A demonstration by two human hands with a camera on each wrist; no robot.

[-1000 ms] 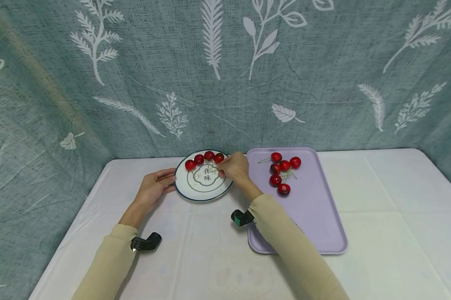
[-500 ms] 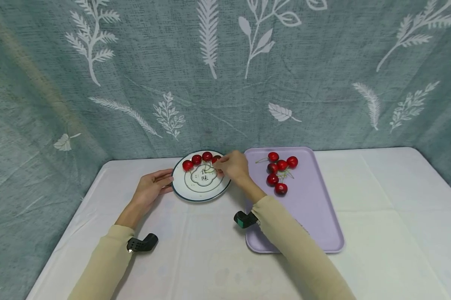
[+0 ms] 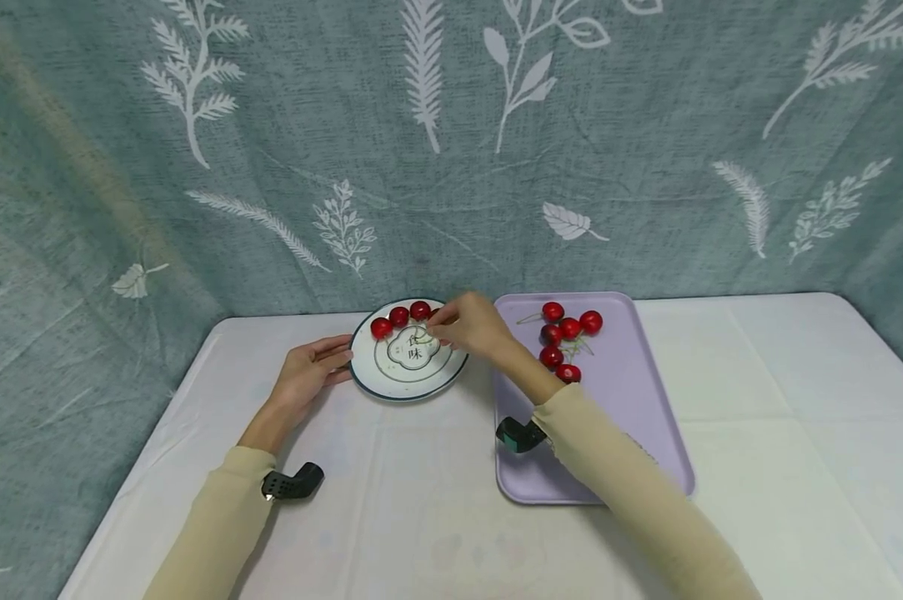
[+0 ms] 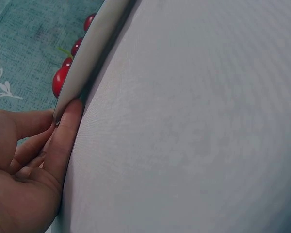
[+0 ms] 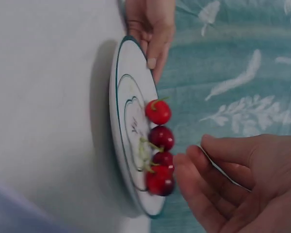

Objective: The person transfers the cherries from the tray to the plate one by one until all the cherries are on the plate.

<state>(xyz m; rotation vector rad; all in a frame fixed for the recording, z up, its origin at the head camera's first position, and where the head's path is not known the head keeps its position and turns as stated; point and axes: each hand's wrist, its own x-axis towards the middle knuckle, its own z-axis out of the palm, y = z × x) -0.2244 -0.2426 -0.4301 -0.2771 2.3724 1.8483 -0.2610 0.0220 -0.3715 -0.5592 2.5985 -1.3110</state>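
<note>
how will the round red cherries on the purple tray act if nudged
The round, glossy red cherries on the pale purple rectangular tray would probably roll, given their shape. Their shine suggests smooth skin, so they may slip. Several thin green stems bunch together, so one cherry might tug another.

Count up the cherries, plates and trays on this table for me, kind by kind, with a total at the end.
Plate: 1
Tray: 1
Cherries: 10 (4 on the plate, 6 on the tray)
Total: 12
</note>
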